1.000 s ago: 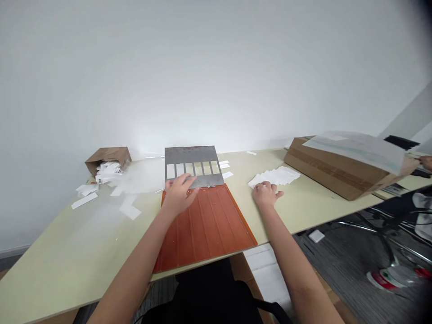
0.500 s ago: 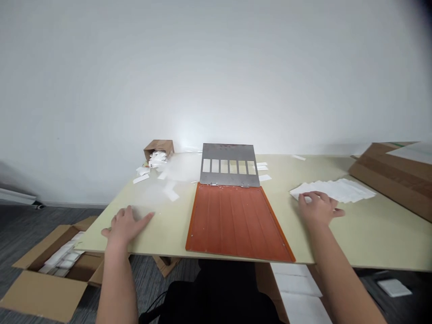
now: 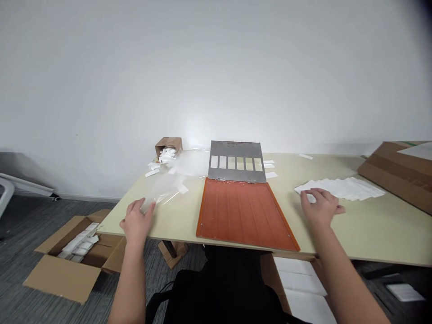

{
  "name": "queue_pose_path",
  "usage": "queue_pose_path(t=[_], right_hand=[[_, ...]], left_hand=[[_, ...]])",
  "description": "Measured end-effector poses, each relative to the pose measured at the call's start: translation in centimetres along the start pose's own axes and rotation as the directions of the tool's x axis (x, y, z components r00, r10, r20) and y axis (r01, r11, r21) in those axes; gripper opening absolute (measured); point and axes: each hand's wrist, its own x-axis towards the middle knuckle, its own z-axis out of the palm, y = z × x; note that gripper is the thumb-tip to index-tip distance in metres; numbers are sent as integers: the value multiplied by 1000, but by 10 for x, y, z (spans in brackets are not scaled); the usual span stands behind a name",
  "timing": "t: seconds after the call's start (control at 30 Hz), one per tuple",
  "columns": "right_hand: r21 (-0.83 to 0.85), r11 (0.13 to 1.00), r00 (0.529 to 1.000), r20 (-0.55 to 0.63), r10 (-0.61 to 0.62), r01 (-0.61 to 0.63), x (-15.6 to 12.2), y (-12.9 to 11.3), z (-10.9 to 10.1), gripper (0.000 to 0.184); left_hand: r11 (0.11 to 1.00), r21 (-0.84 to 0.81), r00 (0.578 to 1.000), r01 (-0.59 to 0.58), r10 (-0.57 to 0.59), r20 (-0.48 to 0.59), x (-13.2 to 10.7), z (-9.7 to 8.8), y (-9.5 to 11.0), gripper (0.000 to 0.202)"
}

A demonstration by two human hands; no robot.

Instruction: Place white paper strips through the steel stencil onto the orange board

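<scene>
My left hand [image 3: 137, 219] is at the table's front left edge, its fingers pinched on the near end of a clear plastic sheet [image 3: 168, 186] that lifts off the table. My right hand [image 3: 320, 206] lies flat, fingers spread, at the near end of a fanned row of white paper slips [image 3: 344, 188]. Between the hands an orange ribbed board [image 3: 245, 213] lies on the pale table [image 3: 371, 229]. A grey metal plate with a row of rectangular windows [image 3: 235, 162] is hinged open at the board's far edge.
A tipped brown box spilling white slips [image 3: 168, 147] lies at the far left of the table. A long cardboard box [image 3: 398, 173] sits at the right. An open carton of white packs [image 3: 72, 252] stands on the floor to the left, another [image 3: 297, 283] under the table.
My left hand left the metal plate, moved to the table's left front edge and pinched the clear sheet, lifting it. The view swung left. My right hand stayed by the slips.
</scene>
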Motion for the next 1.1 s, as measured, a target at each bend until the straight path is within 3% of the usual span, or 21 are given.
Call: queue_pose_path(t=[0.2, 0.37, 0.43, 0.6, 0.7, 0.83, 0.97, 1.1], right_hand=[[181, 978, 992, 47, -118, 107, -22, -33, -22, 27], [424, 865, 936, 100, -338, 268, -61, -103, -53, 28], [537, 767, 866, 124, -483, 351, -85, -140, -65, 27], [723, 487, 627, 96, -773, 490, -142, -227, -83, 19], [767, 380, 561, 33, -828, 517, -165, -270, -90, 28], [771, 395, 570, 51, -820, 500, -180, -311, -97, 45], [801, 425, 600, 106, -793, 421, -191, -328, -97, 34], [868, 395, 715, 67, -696, 303, -207, -330, -90, 28]], left_hand=[[964, -247, 988, -98, 65, -139, -4, -5, 1, 57], [872, -459, 956, -171, 34, -292, -20, -16, 19, 64], [824, -532, 943, -197, 11, -333, -27, -23, 29, 79], [709, -647, 917, -279, -2, -398, -43, -43, 52, 103], [603, -718, 902, -347, 5, -432, -55, -53, 62, 102], [489, -738, 878, -464, 147, -455, -75, -66, 70, 90], [409, -710, 818, -573, 329, -471, -89, -77, 71, 94], [395, -584, 705, -709, 419, -573, -95, -81, 71, 104]])
